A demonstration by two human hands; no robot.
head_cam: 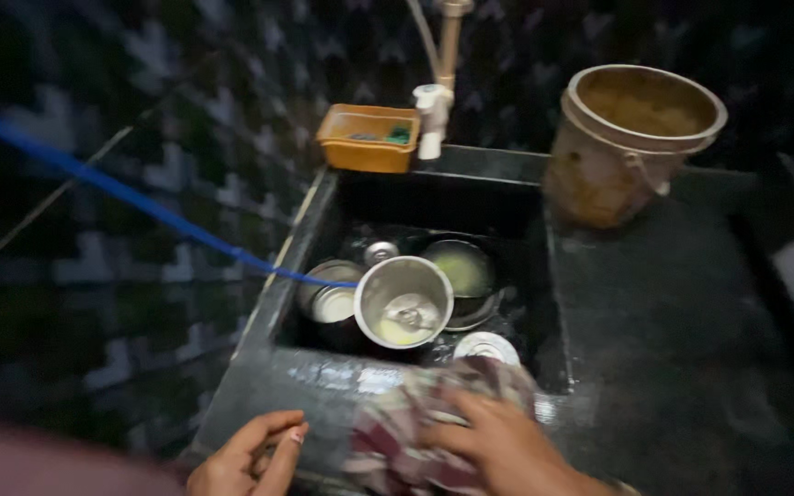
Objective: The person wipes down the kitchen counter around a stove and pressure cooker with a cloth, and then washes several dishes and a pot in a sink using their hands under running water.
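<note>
The checked cloth (434,422) lies bunched on the wet front rim of the sink (323,377), pressed flat under the right hand (498,441) with spread fingers; the left hand (250,459), loosely curled and empty, rests just beside it. Beyond the grip, the steel pot (404,301) and plates look unwashed. Farther back stand an orange tray (369,138) and a bucket (631,142) on the dark stone counter (673,349), against a dim patterned wall.

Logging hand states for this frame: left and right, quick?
Left hand: open, fingers loosely curled, holding nothing, at the sink's front rim.
Right hand: pressed flat on a checked cloth on the rim; no closed grip visible.
</note>
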